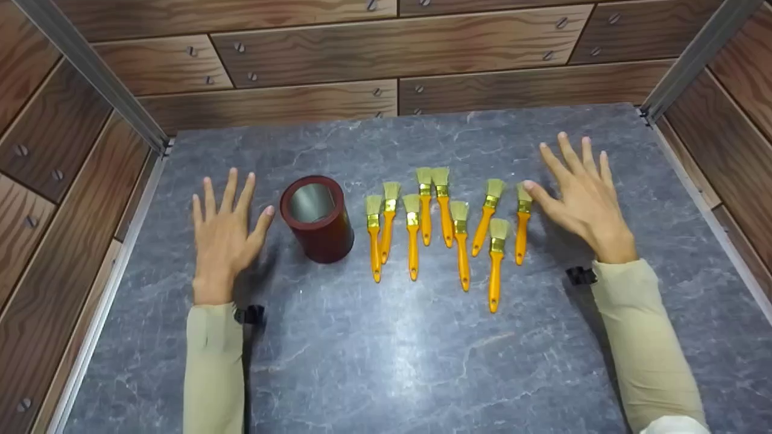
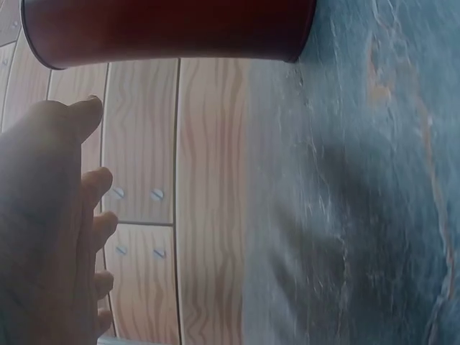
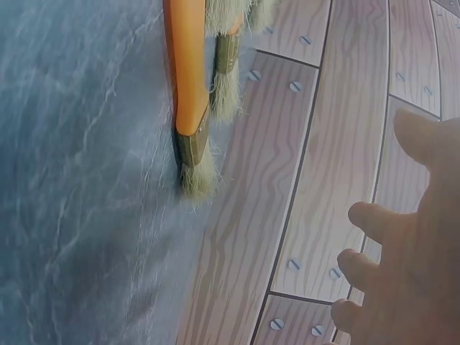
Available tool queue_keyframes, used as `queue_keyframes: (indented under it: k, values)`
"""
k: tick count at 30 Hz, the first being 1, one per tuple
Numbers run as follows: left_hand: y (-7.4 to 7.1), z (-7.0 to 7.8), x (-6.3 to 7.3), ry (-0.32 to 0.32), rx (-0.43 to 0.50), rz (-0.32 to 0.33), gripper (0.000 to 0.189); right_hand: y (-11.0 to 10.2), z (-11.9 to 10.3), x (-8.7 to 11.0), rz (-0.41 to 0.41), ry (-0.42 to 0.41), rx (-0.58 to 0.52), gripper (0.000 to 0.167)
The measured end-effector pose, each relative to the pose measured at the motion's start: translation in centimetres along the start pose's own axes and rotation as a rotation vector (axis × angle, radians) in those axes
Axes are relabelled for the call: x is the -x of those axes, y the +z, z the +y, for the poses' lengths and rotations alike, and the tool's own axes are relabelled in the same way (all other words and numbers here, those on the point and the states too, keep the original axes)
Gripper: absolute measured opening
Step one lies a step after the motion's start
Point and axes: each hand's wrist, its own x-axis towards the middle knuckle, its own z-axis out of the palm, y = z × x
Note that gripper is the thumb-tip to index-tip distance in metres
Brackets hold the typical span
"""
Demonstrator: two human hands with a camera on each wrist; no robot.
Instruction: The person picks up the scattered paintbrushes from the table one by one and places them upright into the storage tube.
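Note:
A dark red cylindrical holder, hollow at the top with a shiny inside, stands upright on the table left of centre. To its right lie several paintbrushes with orange handles, gold ferrules and pale bristles pointing away from me. My left hand is spread, palm down, just left of the holder without holding anything. In the left wrist view the holder's side shows above the thumb. My right hand is also spread, its thumb by the bristles of the rightmost brush. That hand holds nothing; in the right wrist view a brush appears beyond it.
The grey marbled table is bounded by wood-patterned panels at the back and on both sides. Metal posts rise at the back corners. A dark wrist strap mount sits by the left sleeve.

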Motion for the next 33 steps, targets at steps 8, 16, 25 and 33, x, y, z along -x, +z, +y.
queue_keyframes:
  k: [8,16,25,33]
  values:
    - [-0.4,0.7,0.7,0.016,0.094,0.01,0.073,-0.5,-1.3,0.2,0.075,-0.003,-0.109,0.08]
    - [0.2,1.1,0.8,0.114,0.427,0.098,0.059,-0.5,-2.5,0.2,0.156,0.005,-0.252,0.063]
    - [2.8,1.4,0.8,0.293,0.756,0.168,0.062,-0.1,-2.3,0.9,0.159,0.041,-0.383,0.052]
    - [5.1,1.6,1.3,0.27,1.015,0.034,0.094,1.2,-1.7,1.6,0.111,0.044,-0.423,0.051]
